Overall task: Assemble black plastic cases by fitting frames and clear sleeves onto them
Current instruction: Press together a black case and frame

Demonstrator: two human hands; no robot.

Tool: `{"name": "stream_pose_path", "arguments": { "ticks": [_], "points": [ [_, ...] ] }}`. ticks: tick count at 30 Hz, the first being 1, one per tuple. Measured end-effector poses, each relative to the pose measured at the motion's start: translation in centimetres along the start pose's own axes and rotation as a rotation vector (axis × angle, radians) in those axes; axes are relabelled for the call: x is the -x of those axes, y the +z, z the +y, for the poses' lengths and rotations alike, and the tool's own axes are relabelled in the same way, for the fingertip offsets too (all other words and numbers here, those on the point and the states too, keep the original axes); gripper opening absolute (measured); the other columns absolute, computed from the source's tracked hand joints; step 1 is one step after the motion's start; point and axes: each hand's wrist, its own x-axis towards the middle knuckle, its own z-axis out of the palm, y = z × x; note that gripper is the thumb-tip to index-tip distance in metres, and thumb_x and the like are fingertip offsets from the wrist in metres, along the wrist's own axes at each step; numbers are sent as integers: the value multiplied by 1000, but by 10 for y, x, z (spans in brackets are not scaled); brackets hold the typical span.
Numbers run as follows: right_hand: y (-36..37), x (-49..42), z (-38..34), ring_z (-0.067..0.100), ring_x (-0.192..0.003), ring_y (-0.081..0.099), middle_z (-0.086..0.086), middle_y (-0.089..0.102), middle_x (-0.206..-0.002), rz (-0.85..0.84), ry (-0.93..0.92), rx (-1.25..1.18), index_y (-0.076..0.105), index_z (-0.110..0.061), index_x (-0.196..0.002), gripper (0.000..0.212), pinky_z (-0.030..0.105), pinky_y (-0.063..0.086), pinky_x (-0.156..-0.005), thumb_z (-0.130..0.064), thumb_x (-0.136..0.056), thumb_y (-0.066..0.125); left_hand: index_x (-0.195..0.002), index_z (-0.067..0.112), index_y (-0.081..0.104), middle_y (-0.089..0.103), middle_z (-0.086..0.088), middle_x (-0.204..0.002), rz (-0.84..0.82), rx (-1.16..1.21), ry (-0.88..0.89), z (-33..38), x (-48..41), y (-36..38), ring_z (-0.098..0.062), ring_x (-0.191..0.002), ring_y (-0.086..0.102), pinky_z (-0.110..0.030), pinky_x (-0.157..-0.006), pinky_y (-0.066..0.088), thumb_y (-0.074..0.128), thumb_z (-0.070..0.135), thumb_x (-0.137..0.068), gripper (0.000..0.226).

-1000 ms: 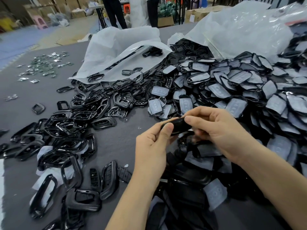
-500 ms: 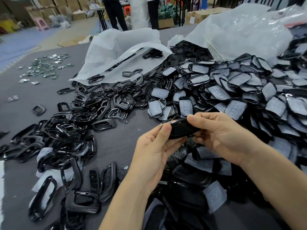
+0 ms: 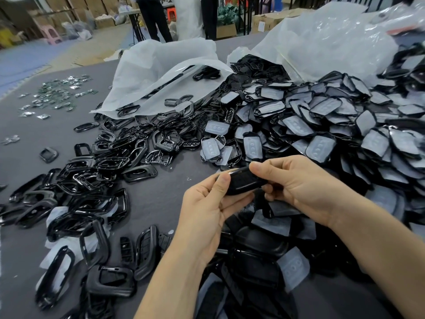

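I hold one glossy black case (image 3: 243,181) between both hands, above the grey table. My left hand (image 3: 207,210) grips its near end, thumb on top. My right hand (image 3: 296,183) pinches its far end, forefinger over the top edge. Most of the case is hidden by my fingers. A heap of black frames (image 3: 96,180) spreads across the left of the table. A big heap of black cases in clear sleeves (image 3: 322,125) fills the right.
Two white plastic bags (image 3: 161,72) lie open at the back, spilling parts. Small shiny metal bits (image 3: 57,93) are scattered at far left. More black parts (image 3: 253,261) lie under my wrists. A person's legs (image 3: 156,17) stand beyond the grey table (image 3: 161,194).
Both hands have sunk slightly in the view with the case. My left thumb has slid further over the case's top. The heaps have not moved.
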Motion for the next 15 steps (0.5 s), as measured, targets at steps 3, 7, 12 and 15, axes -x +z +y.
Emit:
{"name": "stream_pose_path", "arguments": {
  "ticks": [3, 7, 12, 15],
  "points": [
    [-2, -1, 2, 13, -54, 46, 17, 51, -79, 4, -1, 54, 61, 15, -95, 81, 24, 42, -56, -50, -50, 73, -96, 4, 69, 75, -15, -95, -1, -4, 0, -1, 0, 0, -22, -84, 74, -27, -70, 59, 53, 21, -84, 27],
    [-3, -1, 2, 11, -54, 45, 15, 51, -81, -31, 42, 3, 65, 13, -98, 73, 23, 42, -54, -45, -54, 73, -93, 8, 72, 74, -15, -96, -3, -29, 10, -3, -1, -1, -23, -85, 73, -26, -70, 58, 54, 24, -82, 26],
    [-1, -1, 2, 4, -49, 41, 6, 59, -73, -82, 70, -179, 67, 14, -98, 56, 15, 40, -44, -30, -63, 71, -94, 7, 71, 74, -16, -96, -4, -37, 32, -3, -2, -1, -25, -87, 73, -27, -72, 58, 54, 25, -81, 28],
    [-2, -1, 1, 4, -49, 41, 7, 56, -77, -62, 68, -172, 66, 15, -99, 64, 15, 40, -45, -34, -58, 73, -93, 8, 72, 74, -17, -96, -1, -43, 55, -4, -2, 0, -26, -87, 73, -26, -73, 58, 54, 26, -82, 28]
  ]
}}
